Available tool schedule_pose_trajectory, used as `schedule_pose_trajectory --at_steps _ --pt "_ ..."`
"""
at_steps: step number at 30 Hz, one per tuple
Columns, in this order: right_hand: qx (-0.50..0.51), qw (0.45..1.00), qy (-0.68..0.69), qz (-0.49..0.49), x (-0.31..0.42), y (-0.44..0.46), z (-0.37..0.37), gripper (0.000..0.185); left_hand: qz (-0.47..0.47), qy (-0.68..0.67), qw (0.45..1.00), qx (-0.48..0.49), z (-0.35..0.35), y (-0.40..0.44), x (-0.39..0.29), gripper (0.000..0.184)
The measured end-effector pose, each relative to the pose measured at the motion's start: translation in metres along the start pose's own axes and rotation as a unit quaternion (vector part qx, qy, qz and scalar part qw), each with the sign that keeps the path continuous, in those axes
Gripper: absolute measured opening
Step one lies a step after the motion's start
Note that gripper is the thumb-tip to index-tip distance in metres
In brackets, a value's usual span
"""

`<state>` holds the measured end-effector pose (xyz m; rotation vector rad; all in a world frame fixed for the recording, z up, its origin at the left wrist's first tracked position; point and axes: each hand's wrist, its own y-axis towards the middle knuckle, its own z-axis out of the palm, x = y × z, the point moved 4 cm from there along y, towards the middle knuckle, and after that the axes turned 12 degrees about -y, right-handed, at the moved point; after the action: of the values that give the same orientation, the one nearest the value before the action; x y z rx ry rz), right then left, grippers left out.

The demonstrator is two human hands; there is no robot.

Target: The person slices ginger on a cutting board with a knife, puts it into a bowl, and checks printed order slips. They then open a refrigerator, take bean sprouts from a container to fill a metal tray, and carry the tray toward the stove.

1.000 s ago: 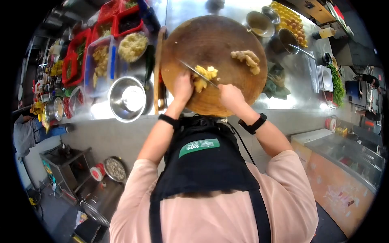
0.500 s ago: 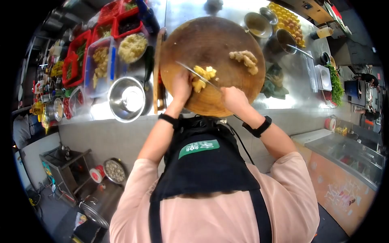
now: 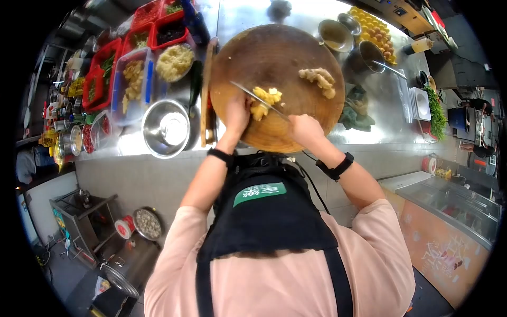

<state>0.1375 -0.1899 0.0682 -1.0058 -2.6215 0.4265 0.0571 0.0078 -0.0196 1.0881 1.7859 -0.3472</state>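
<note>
A kitchen knife is in my right hand, fingers wrapped round its handle. Its thin blade slants up and left across peeled yellow ginger on the round wooden chopping block. Beside the blade, my left hand is closed against the ginger, its fingertips partly hidden. Several cut ginger pieces lie just beyond the blade. An unpeeled ginger root rests farther right on the block.
Left of the block stand a steel bowl, a clear tub of ginger and a bowl of chopped pale food. To the right are a crumpled dark bag, a metal pot and egg trays.
Both hands and the knife keep nearly the same place over the ginger. The whole view has shifted very slightly.
</note>
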Motion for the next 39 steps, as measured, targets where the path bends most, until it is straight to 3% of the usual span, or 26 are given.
schedule_pose_trajectory --at_steps 5,11,14,17,22,26,29,32,39 --pt "-0.012 1.000 -0.016 -0.008 -0.002 -0.003 0.000 0.015 0.047 -0.016 0.999 -0.014 0.000 0.001 -0.005 0.005" --pt "0.005 1.000 -0.028 0.000 0.008 0.013 0.008 0.018 0.008 -0.006 1.000 -0.013 -0.002 0.002 -0.008 0.004" --pt "0.001 1.000 -0.018 0.001 0.008 0.031 0.012 0.019 0.044 -0.015 0.999 -0.025 0.000 0.005 -0.015 0.006" --pt "-0.015 1.000 -0.012 0.004 0.003 0.025 0.012 0.019 0.005 -0.033 0.999 0.010 0.003 0.004 0.006 0.008" --pt "-0.087 0.996 0.007 -0.011 -0.006 0.006 -0.001 0.017 0.028 -0.017 0.999 0.007 -0.022 -0.015 -0.026 0.012" --pt "-0.037 0.998 -0.041 -0.031 -0.007 -0.001 0.006 0.016 0.017 -0.002 0.997 0.081 -0.012 -0.033 -0.043 0.025" --pt "-0.033 0.998 -0.049 -0.033 -0.005 -0.005 0.008 0.015 0.044 0.004 0.994 0.104 -0.004 -0.034 -0.040 0.047" --pt "-0.042 0.997 -0.047 -0.040 -0.001 -0.007 0.007 0.015 0.006 -0.020 0.992 0.128 -0.002 -0.029 -0.032 0.051" --pt "-0.020 0.999 -0.039 -0.030 0.000 -0.009 0.001 0.016 0.028 -0.023 0.992 0.117 0.000 -0.027 -0.029 0.052"
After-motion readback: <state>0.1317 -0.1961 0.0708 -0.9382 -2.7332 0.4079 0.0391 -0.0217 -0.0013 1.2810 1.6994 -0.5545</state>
